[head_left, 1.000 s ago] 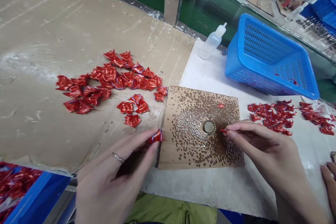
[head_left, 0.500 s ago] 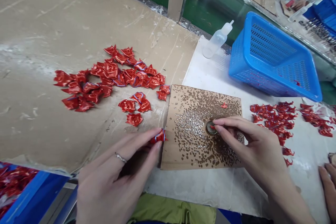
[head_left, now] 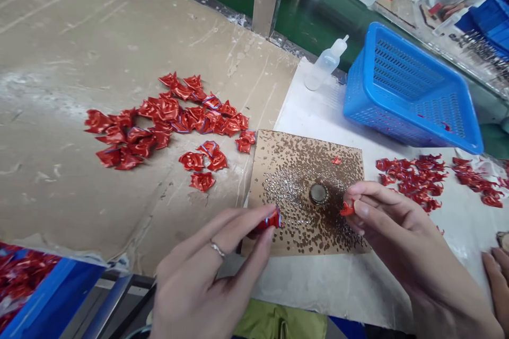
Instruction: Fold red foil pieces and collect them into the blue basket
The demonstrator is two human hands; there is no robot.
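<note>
Left hand (head_left: pixel 207 270), fingers clamped on crumpled red foil (head_left: pixel 272 221); right hand (head_left: pixel 397 228), fingers pinched on smaller red scrap (head_left: pixel 347 210), just right of metal disc (head_left: pixel 318 194), nearer than left

A square cardboard board (head_left: pixel 278 169) lies near the bench's front edge, on a white paper sheet (head_left: pixel 318 296); red foil scraps (head_left: pixel 167 111) heap left of it, on a tan cardboard sheet (head_left: pixel 59 63) — more foil scraps (head_left: pixel 409 175) lie right; behind sit a blue plastic mesh basket (head_left: pixel 413 95) and — left of it — a clear plastic squeeze bottle (head_left: pixel 324 66).

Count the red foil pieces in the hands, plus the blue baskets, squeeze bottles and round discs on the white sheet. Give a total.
Red foil pieces in left hand and right hand: 2
Blue perforated basket: 1
Squeeze bottle: 1
Round disc: 1
Total: 5
</note>
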